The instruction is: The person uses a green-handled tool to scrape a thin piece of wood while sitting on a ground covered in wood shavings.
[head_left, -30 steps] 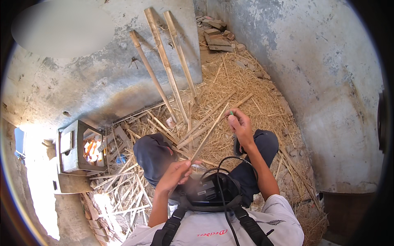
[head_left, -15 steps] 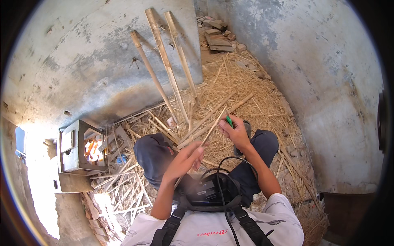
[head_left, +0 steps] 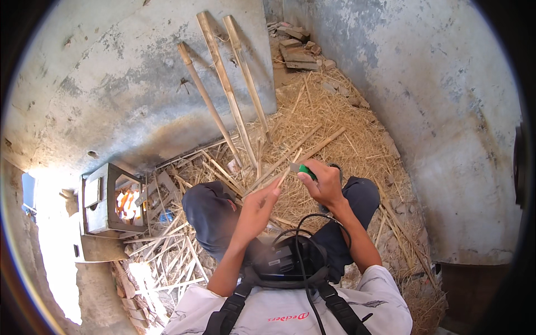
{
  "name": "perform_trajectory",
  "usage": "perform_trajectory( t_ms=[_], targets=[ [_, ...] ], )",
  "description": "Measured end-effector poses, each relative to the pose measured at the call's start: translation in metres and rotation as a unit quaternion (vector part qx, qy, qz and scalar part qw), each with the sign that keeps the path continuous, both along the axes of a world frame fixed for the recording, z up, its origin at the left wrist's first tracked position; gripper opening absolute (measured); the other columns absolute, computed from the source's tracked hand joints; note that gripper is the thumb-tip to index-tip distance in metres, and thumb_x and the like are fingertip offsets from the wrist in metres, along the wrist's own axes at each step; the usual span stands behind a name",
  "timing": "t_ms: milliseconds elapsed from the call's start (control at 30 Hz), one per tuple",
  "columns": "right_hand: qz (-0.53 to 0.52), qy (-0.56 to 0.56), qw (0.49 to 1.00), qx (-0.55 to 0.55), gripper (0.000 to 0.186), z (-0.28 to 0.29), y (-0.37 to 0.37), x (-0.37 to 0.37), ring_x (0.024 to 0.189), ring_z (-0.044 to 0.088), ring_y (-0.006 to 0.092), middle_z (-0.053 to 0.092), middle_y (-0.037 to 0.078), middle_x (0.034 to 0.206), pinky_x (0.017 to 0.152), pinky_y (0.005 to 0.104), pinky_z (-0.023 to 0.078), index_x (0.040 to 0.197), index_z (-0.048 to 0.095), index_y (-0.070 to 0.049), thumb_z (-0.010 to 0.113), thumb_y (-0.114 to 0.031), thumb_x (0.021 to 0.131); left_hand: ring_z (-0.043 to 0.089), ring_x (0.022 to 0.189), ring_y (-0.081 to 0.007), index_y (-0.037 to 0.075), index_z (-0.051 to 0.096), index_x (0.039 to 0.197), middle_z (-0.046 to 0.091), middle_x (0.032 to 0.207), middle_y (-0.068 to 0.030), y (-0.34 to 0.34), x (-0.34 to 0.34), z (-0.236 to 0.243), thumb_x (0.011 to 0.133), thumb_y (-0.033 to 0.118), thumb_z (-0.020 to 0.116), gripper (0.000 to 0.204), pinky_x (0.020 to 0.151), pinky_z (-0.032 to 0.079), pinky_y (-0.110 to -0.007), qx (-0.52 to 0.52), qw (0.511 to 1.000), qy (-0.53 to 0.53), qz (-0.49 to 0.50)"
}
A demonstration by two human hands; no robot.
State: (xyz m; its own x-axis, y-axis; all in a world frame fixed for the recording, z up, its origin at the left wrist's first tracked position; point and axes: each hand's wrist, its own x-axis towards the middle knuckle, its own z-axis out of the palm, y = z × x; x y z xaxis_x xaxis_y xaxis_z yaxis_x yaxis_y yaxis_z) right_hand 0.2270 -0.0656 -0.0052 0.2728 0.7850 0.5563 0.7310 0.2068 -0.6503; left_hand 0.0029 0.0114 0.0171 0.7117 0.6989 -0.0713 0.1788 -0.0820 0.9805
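Observation:
My left hand [head_left: 258, 212] is closed around a thin pale wooden stick [head_left: 286, 173], probably split bamboo, whose upper end points up and to the right. In my right hand [head_left: 325, 183] is a small knife with a green handle [head_left: 306, 172]. Its short grey blade [head_left: 294, 167] lies against the stick, a little above my left fingers. Both hands are over the straw between my bent knees. My palm hides the stick's lower part.
At the left burns a fire inside a boxy metal stove [head_left: 100, 207]. Split sticks [head_left: 178, 254] lie scattered beside it. Three long poles [head_left: 226, 84] lean on the wall ahead. Straw [head_left: 357, 145] covers the floor. A black cable [head_left: 306, 262] loops over my lap from a chest harness.
My right hand has turned, and the knife blade has come down onto the stick. The left hand has moved slightly up and right along with the stick.

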Motion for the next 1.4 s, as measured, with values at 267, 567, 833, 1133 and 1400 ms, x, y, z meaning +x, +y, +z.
perform_trajectory(
  t_ms=[267, 567, 833, 1133, 1400],
  targets=[
    [0.013, -0.024, 1.0, 0.009, 0.029, -0.004, 0.002, -0.007, 0.066, 0.072, 0.0285, 0.074, 0.011, 0.083, 0.058, 0.0384, 0.054, 0.106, 0.074, -0.004, 0.078, -0.032, 0.098, 0.065, 0.094, -0.0156, 0.001, 0.062, 0.147, 0.074, 0.104, -0.0191, -0.01, 0.001, 0.01, 0.113, 0.023, 0.056, 0.041, 0.091, 0.052, -0.034, 0.059, 0.997, 0.039, 0.023],
    [-0.002, -0.05, 0.999, -0.003, 0.028, -0.001, 0.001, -0.009, 0.066, 0.072, 0.0284, 0.075, 0.009, 0.083, 0.057, 0.0384, 0.054, 0.103, 0.074, -0.006, 0.079, -0.033, 0.096, 0.042, 0.065, -0.0095, 0.006, 0.068, 0.142, 0.045, 0.07, 0.0001, -0.016, -0.005, 0.005, 0.114, 0.023, 0.054, 0.035, 0.061, 0.041, -0.031, 0.035, 0.999, 0.024, 0.031],
    [-0.003, -0.071, 0.997, -0.007, 0.029, -0.002, 0.002, -0.01, 0.068, 0.073, 0.0304, 0.076, 0.011, 0.086, 0.059, 0.0388, 0.055, 0.102, 0.075, -0.005, 0.08, -0.033, 0.095, 0.042, 0.071, -0.0085, 0.007, 0.067, 0.144, 0.042, 0.072, 0.0008, -0.014, -0.016, 0.012, 0.115, 0.024, 0.053, 0.036, 0.067, 0.045, -0.029, -0.027, 0.999, 0.036, 0.008],
    [-0.096, -0.073, 0.991, -0.048, 0.031, -0.013, 0.003, -0.001, 0.064, 0.071, 0.0306, 0.073, 0.014, 0.078, 0.057, 0.04, 0.054, 0.102, 0.075, -0.005, 0.074, -0.036, 0.1, 0.043, 0.072, -0.0083, 0.006, 0.069, 0.142, 0.044, 0.074, 0.0014, -0.015, -0.03, 0.009, 0.115, 0.026, 0.053, 0.037, 0.069, 0.046, -0.028, -0.025, 0.997, 0.065, -0.013],
    [-0.088, 0.036, 0.994, -0.05, 0.032, 0.001, 0.003, 0.024, 0.058, 0.066, 0.03, 0.066, 0.015, 0.071, 0.055, 0.0396, 0.05, 0.103, 0.072, -0.003, 0.068, -0.035, 0.104, 0.04, 0.071, -0.0028, 0.003, 0.068, 0.143, 0.046, 0.076, 0.0085, -0.023, -0.061, -0.005, 0.112, 0.024, 0.061, 0.038, 0.064, 0.034, -0.023, -0.025, 0.997, 0.063, 0.045]
  ],
)
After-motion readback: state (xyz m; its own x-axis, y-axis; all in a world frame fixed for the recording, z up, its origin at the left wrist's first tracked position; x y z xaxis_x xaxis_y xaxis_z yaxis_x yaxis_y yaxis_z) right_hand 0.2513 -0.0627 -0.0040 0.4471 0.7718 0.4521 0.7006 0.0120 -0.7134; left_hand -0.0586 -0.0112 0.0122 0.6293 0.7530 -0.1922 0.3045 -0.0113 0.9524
